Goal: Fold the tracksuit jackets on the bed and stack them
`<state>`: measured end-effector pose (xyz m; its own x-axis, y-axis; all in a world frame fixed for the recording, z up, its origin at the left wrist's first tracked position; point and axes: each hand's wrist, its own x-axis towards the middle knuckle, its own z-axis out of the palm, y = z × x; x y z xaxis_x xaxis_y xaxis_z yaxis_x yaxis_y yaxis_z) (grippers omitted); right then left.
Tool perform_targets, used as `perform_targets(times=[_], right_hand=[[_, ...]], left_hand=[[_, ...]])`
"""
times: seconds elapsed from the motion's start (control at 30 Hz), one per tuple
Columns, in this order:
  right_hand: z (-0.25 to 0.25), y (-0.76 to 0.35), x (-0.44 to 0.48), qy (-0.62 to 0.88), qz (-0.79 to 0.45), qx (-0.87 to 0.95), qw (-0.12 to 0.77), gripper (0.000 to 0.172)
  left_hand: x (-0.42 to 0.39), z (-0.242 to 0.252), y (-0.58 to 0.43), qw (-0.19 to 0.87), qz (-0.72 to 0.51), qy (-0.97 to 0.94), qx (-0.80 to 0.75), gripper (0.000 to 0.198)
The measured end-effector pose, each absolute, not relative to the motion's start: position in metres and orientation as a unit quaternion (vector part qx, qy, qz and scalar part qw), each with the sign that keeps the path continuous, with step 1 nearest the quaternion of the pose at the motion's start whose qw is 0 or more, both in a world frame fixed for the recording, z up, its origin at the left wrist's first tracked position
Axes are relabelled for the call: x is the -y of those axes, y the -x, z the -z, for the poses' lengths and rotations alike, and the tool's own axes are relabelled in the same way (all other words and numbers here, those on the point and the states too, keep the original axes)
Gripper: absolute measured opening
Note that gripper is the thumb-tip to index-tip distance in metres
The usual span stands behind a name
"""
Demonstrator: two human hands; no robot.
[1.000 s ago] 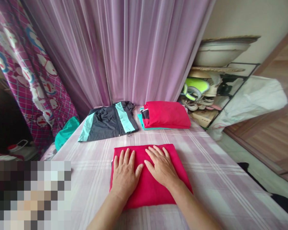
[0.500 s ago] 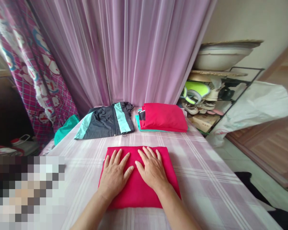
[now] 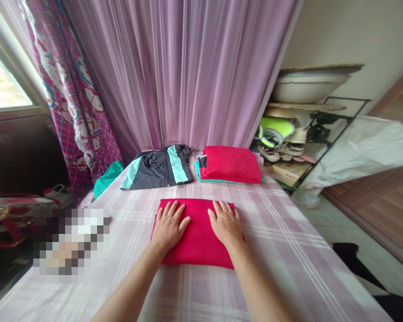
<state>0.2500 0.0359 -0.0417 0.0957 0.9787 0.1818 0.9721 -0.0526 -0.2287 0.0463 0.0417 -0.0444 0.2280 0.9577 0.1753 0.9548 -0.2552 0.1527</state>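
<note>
A red garment [image 3: 196, 237], folded into a flat rectangle, lies on the checked cloth of the table in front of me. My left hand [image 3: 169, 227] rests flat on its left part, fingers spread. On its right part lies my right hand [image 3: 225, 221], palm down with the fingers stretched out. Neither hand grips the fabric. Behind it, a dark jacket with light teal panels [image 3: 154, 169] lies folded at the back left. At the back right sits another folded red garment [image 3: 233, 164], on top of a teal one [image 3: 197, 172].
A checked cloth [image 3: 282, 268] covers the table. Purple curtains [image 3: 195, 71] hang behind it. To the right stands a rack with shoes [image 3: 289, 150] and a large basin [image 3: 315, 85], beside a white plastic bag [image 3: 366, 143]. A teal bundle [image 3: 107, 179] is at the left edge.
The red garment has shifted away from me, towards the back. My hands have moved with it, and my right hand now lies nearer its right edge. The view has turned slightly left.
</note>
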Motion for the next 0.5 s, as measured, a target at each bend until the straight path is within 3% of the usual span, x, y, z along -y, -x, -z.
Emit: perform_targets(times=[0.3,0.5], right_hand=[[0.043,-0.273,0.001,0.735,0.007,0.655,0.177,0.047],[0.036,-0.299,0.038,0.812,-0.083,0.569,0.101,0.047]], left_hand=[[-0.039,0.062,-0.022,0.035,-0.241,-0.77,-0.59,0.044],[-0.008,0.062,0.004,0.014,-0.237,-0.702,-0.671,0.048]])
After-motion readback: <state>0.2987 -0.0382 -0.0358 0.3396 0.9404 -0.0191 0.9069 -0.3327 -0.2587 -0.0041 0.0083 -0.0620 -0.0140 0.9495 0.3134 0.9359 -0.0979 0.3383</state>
